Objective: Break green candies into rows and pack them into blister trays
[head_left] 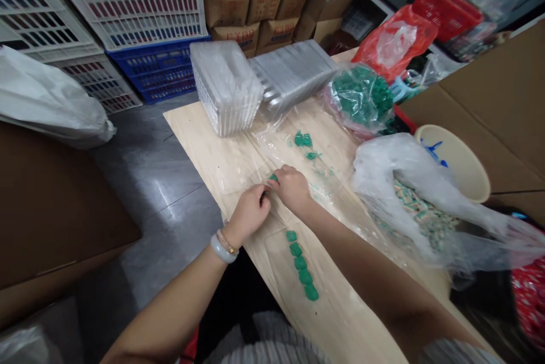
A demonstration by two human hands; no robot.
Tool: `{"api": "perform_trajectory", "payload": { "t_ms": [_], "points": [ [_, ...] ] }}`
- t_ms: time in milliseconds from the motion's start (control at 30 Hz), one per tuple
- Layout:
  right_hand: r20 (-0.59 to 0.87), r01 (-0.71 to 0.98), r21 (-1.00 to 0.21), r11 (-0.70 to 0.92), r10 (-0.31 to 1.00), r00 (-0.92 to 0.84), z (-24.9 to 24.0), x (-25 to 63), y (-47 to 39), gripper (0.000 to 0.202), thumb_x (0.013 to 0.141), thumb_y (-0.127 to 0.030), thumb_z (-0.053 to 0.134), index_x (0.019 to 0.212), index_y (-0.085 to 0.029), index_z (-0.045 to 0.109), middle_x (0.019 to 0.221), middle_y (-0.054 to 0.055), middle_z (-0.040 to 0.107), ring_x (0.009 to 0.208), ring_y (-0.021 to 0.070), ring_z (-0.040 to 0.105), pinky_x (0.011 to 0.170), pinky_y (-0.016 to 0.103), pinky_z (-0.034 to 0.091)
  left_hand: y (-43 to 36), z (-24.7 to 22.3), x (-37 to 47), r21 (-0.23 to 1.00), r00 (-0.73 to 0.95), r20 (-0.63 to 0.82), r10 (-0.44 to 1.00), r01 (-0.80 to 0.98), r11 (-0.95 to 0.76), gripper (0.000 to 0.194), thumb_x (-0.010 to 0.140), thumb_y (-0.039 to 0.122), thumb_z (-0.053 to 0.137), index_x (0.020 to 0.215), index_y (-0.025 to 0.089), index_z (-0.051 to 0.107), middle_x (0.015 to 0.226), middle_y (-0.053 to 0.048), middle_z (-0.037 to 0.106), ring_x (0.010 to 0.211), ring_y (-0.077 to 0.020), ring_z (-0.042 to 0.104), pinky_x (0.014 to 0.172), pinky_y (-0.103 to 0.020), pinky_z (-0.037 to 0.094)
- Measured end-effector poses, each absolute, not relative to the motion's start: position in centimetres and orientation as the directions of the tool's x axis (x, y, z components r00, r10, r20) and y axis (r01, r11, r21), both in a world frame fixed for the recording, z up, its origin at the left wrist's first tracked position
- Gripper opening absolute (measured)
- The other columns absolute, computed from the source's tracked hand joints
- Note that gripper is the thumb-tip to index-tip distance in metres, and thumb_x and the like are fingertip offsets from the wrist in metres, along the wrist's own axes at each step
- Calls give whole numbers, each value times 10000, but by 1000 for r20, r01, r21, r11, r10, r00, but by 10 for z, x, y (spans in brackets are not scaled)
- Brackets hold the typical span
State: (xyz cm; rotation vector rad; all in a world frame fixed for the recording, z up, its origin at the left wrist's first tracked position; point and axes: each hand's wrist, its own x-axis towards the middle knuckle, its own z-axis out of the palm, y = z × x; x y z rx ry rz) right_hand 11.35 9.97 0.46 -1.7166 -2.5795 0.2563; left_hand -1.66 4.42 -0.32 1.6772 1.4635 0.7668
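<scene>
Both hands meet over the wooden tabletop [340, 324], their fingers drawn in close together. My right hand [293, 189] pinches a small green piece [273, 177] between its fingertips. My left hand [250, 212] is closed right beside it, with thumb and fingers pressed together; what lies between them is mostly hidden. Nearer to me, several flat green pieces [300, 262] lie in a neat row. Beyond my hands sit a loose green clump [303, 138] and a smaller green scrap [313, 155]. Clear plastic film [272, 145] spreads over part of the board.
Stacked clear plastic boxes [230, 86] and a wrapped grey stack [293, 74] stand at the far edge. To the right are a bag of green pieces [361, 94], a plastic bag [383, 165] of striped pieces and a cream tub [468, 165]. Crates [136, 6] rise behind.
</scene>
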Motion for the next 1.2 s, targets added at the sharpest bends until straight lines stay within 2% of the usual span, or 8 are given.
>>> {"api": "perform_trajectory", "payload": {
  "t_ms": [133,300,467,700,833,933,1033,1200],
  "points": [
    [-41,882,-339,327,932,-361,1,119,95,199,766,-261,562,933,-156,586,827,74,596,797,183,538,708,289,405,44,-4,-19,885,166,-48,985,463,-35,284,736,107,417,962,160,581,910,-69,622,864,-183,560,825,-330,422],
    [16,897,-308,316,945,-328,10,124,84,183,790,-251,512,890,-141,619,885,123,580,870,239,505,744,358,392,44,5,-19,964,131,-259,957,100,248,248,768,190,447,968,155,591,889,-59,630,762,-152,580,767,-322,460],
    [221,726,-517,453,890,-399,29,136,67,289,817,-283,473,1078,-182,546,986,102,557,938,220,482,816,377,397,52,29,-14,700,202,-503,840,-476,533,194,735,119,513,911,132,593,848,-41,637,733,-102,596,725,-238,478],
    [290,610,-611,504,860,-420,28,137,60,185,798,-235,503,957,-173,574,889,87,560,854,199,489,776,368,428,56,34,-3,527,302,-543,783,-603,598,183,747,129,501,899,111,602,814,-62,643,645,-106,601,645,-237,488],
    [307,619,-607,498,866,-395,27,141,66,136,801,-241,499,879,-164,580,823,78,569,833,202,498,754,358,431,50,33,-10,751,224,-472,853,-405,522,289,772,221,482,1032,121,558,955,-100,624,783,-166,607,742,-330,483],
    [271,665,-615,423,906,-325,25,142,80,162,808,-235,496,911,-147,584,856,82,568,818,179,522,761,315,434,46,28,-28,980,-5,-156,988,127,156,348,777,245,484,1113,166,525,1121,-98,559,976,-207,541,871,-394,417],
    [150,729,-551,405,908,-391,21,130,99,210,799,-173,498,989,-129,577,902,89,563,811,165,534,770,286,430,45,17,-45,729,128,143,981,657,-192,315,774,203,475,1073,164,566,1174,-91,532,1123,-246,418,988,-450,281],
    [-3,775,-376,507,836,-549,10,103,111,217,805,-104,440,956,-116,596,917,103,566,887,187,505,813,291,402,43,0,-50,417,273,160,949,853,-315,336,782,199,464,1105,157,546,1232,-87,487,1138,-260,377,992,-457,263]
  ]
}}
